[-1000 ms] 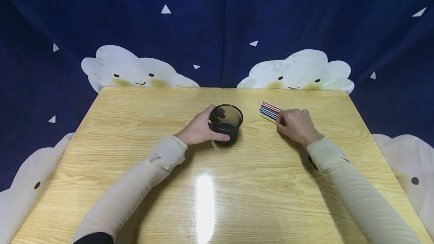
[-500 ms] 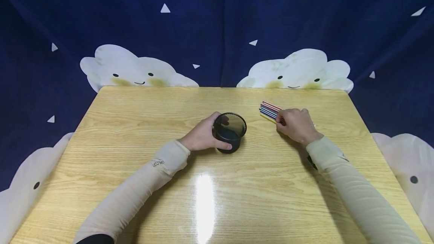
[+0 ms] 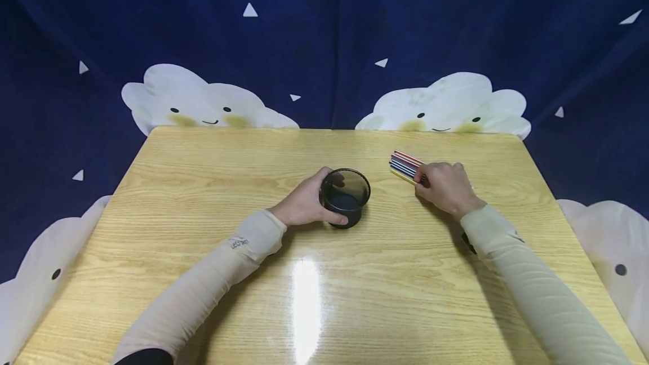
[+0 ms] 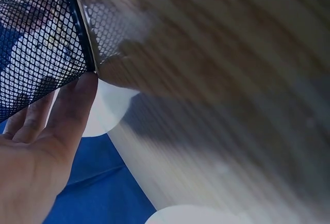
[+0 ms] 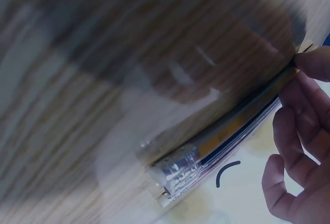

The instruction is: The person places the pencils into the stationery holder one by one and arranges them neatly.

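Note:
A round black mesh pen holder (image 3: pixel 355 214) stands near the middle of the wooden table, its inside bare. My left hand (image 3: pixel 306 200) grips it from the left, thumb across the front and fingers round the far side. In the left wrist view, the mesh wall (image 4: pixel 49 46) fills the upper left, a fingertip at its dark rim. Farther right lie several pencils (image 3: pixel 404 167) side by side, red, dark blue and yellow among them. My right hand (image 3: pixel 446 187) pinches them at their right end. Silvery pencil ends (image 5: pixel 178 175) show in the right wrist view.
The wooden table (image 3: pixel 243 162) has rounded far corners. Behind it hangs a dark blue curtain (image 3: pixel 314 27) with white triangles and smiling clouds. A bright light reflection (image 3: pixel 306 308) lies on the near tabletop.
My left hand has drawn the pen holder a little nearer and slightly right, then stopped. The right hand has stayed at the pencils.

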A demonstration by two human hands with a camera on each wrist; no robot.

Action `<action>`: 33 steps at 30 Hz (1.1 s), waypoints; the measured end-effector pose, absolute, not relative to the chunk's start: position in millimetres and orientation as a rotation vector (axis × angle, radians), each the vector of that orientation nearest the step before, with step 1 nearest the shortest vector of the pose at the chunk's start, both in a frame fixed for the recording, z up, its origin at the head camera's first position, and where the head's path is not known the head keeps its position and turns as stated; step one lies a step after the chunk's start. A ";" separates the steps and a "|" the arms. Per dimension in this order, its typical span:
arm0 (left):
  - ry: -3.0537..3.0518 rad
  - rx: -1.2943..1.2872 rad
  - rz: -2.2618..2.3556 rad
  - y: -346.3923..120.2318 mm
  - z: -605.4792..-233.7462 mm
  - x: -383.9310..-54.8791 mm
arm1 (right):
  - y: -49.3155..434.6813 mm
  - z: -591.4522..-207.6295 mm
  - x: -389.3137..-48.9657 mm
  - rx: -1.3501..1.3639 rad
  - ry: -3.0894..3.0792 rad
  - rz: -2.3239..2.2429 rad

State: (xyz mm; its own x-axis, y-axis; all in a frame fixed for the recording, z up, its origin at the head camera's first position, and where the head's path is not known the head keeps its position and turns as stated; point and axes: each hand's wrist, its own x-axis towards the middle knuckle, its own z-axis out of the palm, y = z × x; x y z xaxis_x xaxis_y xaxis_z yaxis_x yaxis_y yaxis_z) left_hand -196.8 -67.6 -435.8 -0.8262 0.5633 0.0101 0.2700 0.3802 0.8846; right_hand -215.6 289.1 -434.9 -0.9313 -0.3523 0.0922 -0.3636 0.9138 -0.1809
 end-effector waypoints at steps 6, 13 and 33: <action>2.349 0.729 1.426 -67.1 -436.2 -196.5 | 289.4 -435.4 -215.0 0.562 -3.009 0.277; 2.348 0.722 1.416 -67.1 -438.0 -197.9 | 289.3 -436.1 -214.6 0.569 -3.003 0.265; 2.292 0.710 1.425 -67.1 -440.3 -201.4 | 273.7 -420.4 -212.3 0.712 -2.777 0.494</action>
State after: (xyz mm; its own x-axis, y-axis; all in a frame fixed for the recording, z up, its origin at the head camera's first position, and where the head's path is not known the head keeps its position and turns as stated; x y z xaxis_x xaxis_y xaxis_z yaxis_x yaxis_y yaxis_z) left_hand -201.4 -67.1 -440.3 -0.8136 0.5806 -0.0303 0.2295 0.3687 0.9008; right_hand -212.3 273.7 -420.4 -0.8551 -0.4218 0.3016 -0.4999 0.8249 -0.2638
